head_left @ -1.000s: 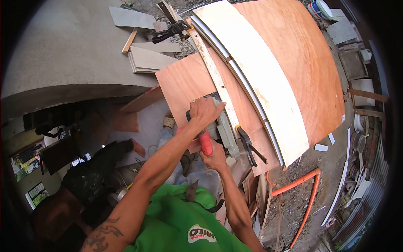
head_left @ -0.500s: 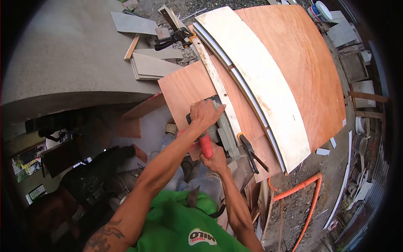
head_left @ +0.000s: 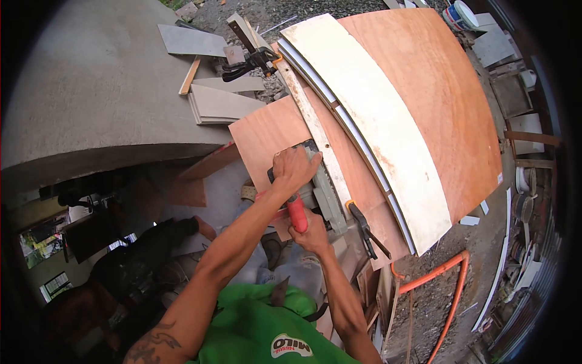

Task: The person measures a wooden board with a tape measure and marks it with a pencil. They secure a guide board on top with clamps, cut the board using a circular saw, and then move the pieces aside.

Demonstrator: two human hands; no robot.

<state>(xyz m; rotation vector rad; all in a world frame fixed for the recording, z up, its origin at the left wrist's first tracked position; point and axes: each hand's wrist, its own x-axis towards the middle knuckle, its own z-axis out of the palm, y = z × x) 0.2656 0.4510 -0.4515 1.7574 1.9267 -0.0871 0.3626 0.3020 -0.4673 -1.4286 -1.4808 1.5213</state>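
The left hand sits on top of the circular saw, fingers curled down over its front and pressed together, the tattooed forearm running back toward 7 o'clock. The right hand is just behind it at 6 o'clock, wrapped tight around the saw's red handle; its fingertips are tucked under, out of sight. The saw rests on the near end of a reddish plywood sheet, its base touching a long pale straightedge that runs off toward 11 o'clock.

A black bar clamp bites the straightedge just at 3 o'clock of the saw, and a second clamp grips its far end. Beyond the straightedge lie a whitish curved board and a larger plywood sheet, side by side (the lens bends them both).

At 10 o'clock of the saw, grey flat offcuts are stacked beside a concrete slab. An orange hose loops over the gravel at 4 o'clock. A second person's dark sleeve shows low at 8 o'clock, well apart from the saw.
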